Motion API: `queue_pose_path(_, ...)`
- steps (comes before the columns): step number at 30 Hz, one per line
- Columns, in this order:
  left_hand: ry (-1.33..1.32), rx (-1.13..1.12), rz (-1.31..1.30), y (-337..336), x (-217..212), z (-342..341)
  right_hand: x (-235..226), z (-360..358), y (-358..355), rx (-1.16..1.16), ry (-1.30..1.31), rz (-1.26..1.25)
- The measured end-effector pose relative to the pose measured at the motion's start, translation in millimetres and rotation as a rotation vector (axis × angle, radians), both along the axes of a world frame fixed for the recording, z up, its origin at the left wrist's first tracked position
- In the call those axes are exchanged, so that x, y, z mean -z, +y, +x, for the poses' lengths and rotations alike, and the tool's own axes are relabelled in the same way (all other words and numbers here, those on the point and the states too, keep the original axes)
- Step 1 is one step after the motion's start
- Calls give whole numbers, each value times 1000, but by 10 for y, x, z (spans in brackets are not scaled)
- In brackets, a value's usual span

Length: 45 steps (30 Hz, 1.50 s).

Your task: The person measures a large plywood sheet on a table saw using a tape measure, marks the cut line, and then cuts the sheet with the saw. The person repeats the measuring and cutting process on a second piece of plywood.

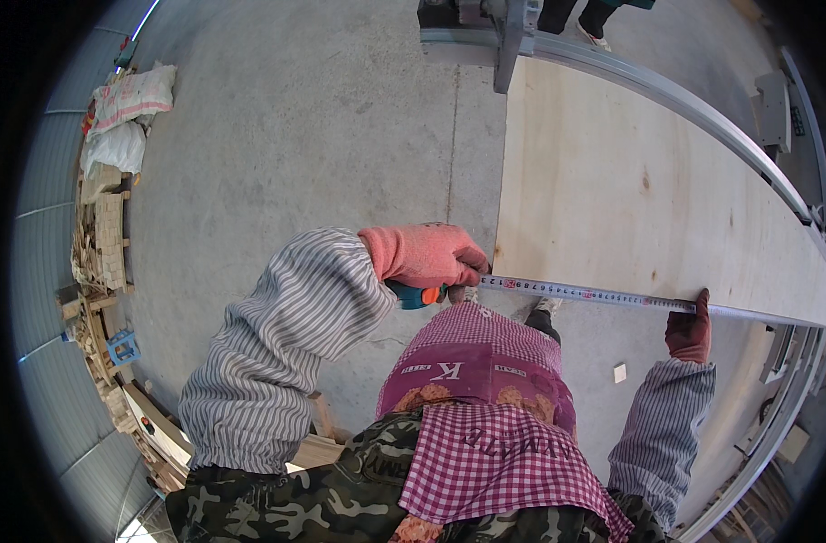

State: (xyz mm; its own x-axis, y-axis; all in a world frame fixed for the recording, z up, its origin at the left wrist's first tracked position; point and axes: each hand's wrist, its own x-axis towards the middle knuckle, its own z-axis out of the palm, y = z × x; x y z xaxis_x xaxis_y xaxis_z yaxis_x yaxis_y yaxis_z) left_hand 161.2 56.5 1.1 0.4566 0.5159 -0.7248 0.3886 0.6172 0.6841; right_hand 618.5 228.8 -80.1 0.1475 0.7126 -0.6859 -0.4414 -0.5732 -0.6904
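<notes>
Woodworking shop, industrial shed type. Bare grey concrete floor (322, 118); corrugated metal wall (47, 271); large plywood sheet (630, 190) laid on a metal-railed saw bench (666, 90); stacked timber offcuts (101, 244) and filled sacks (128, 100) along the wall; more cut boards (160, 434) piled near the lower left.

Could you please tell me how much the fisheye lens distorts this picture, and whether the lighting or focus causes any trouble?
Head view: strong barrel distortion, so the plywood sheet and metal rail bow toward the black rim; even daylight, soft shadows, no harsh glare; focus is sharp on the left hand, tape measure and right hand.
</notes>
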Motion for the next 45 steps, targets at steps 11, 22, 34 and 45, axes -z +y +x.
queue_pose_path(11,-36,-89,26,-69,81,-51,-66,-176,-119,-141,114,28)
queue_pose_path(22,49,-149,-266,-489,-240,648,-441,297,-379,199,32,111)
queue_pose_path(34,-118,-9,-170,505,-65,5244,-759,3802,-541,221,271,267)
queue_pose_path(45,-157,84,-130,1743,138,8599,-744,6835,485,346,131,232)
